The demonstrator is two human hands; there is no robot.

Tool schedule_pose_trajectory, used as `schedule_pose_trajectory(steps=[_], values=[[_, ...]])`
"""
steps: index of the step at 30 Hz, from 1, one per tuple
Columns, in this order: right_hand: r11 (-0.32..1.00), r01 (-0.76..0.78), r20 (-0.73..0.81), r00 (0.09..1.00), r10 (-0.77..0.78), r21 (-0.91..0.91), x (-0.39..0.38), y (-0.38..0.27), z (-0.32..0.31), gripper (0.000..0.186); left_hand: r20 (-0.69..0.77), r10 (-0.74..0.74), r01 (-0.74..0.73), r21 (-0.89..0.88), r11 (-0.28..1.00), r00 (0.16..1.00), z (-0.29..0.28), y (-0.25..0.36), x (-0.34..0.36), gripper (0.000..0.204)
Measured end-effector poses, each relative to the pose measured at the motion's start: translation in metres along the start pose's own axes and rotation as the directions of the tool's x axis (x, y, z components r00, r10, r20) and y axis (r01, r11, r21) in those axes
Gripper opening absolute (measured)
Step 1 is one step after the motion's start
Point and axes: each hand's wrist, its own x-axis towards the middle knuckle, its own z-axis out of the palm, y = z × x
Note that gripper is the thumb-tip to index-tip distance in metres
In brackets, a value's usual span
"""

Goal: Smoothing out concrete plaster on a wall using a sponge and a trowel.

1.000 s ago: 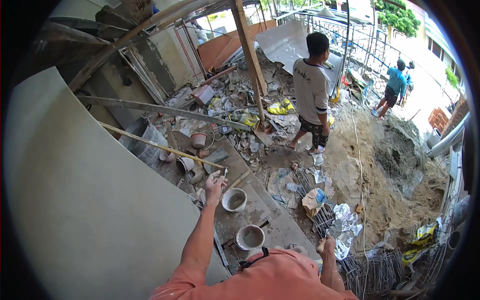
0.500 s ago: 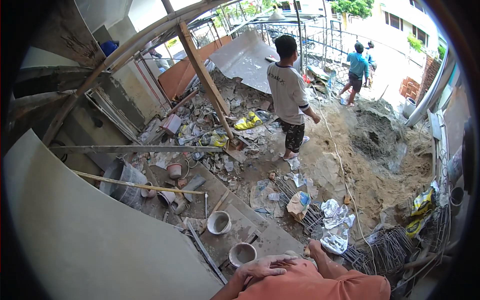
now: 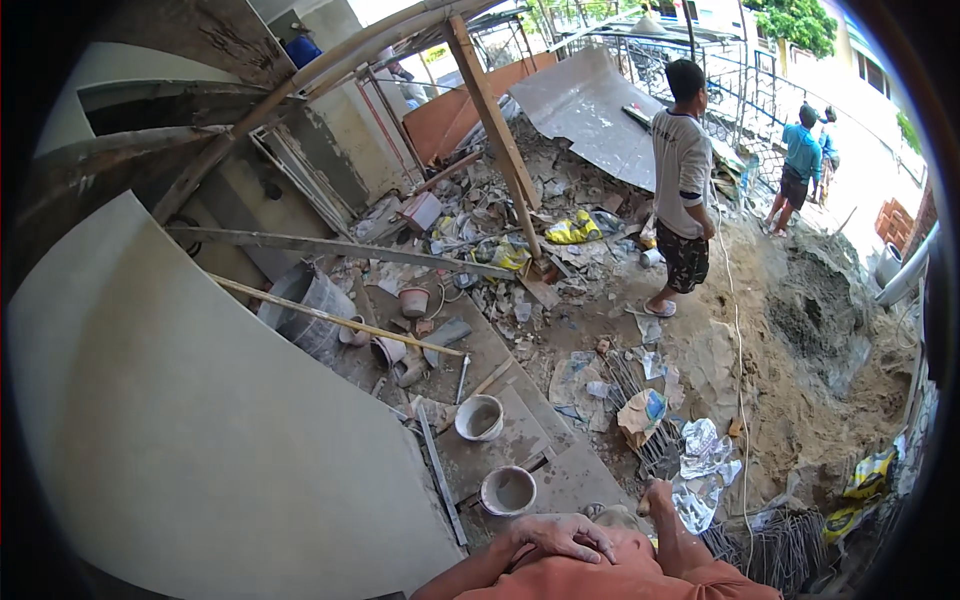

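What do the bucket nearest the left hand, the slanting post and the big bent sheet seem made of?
Bucket: probably plastic, matte; pale, thin-rimmed and grey-smeared. Post: apparently bare wood, tan with square-cut edges. Sheet: perhaps metal, given its grey sheen, though plastic is possible.

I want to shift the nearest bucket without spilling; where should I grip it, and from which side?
Grip the nearest bucket by opposite sides of its rim, probably best from above: it stands upright, its round mouth facing up uncovered. Keep it level, given the grey material inside.

Building site, rubble [image 3: 472, 212], heaped sand [image 3: 790, 420], steel rods [image 3: 785, 552]
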Motion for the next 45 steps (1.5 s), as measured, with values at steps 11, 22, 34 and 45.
schedule_pose_trajectory(steps=[11, 22, 34, 45], values=[[0.995, -0.103, -0.028, 0.994, 0.103, -0.002, 0.001, 0.065, -0.024, 0.021, -0.556, 0.028, 0.171, 0.303, 0.938, 0.831, -0.067, 0.037, -0.05, 0.054], [0.618, 0.656, 0.237, 0.745, -0.624, -0.433, 0.048, 0.118, -0.078, 0.012, -0.866, 0.496, 0.983, 0.028, 0.182, -0.067, -0.299, 0.364, -0.261, 0.078], [0.965, -0.155, -0.256, 0.944, 0.207, 0.21, -0.057, 0.053, -0.031, 0.025, -0.859, 0.47, 0.932, -0.023, 0.361, -0.203, -0.33, 0.425, -0.279, 0.07], [0.973, -0.118, -0.421, 0.886, 0.193, 0.198, -0.068, 0.072, -0.057, 0.021, -0.872, 0.454, 0.85, 0.089, 0.519, -0.185, -0.323, 0.437, -0.254, 0.085]])
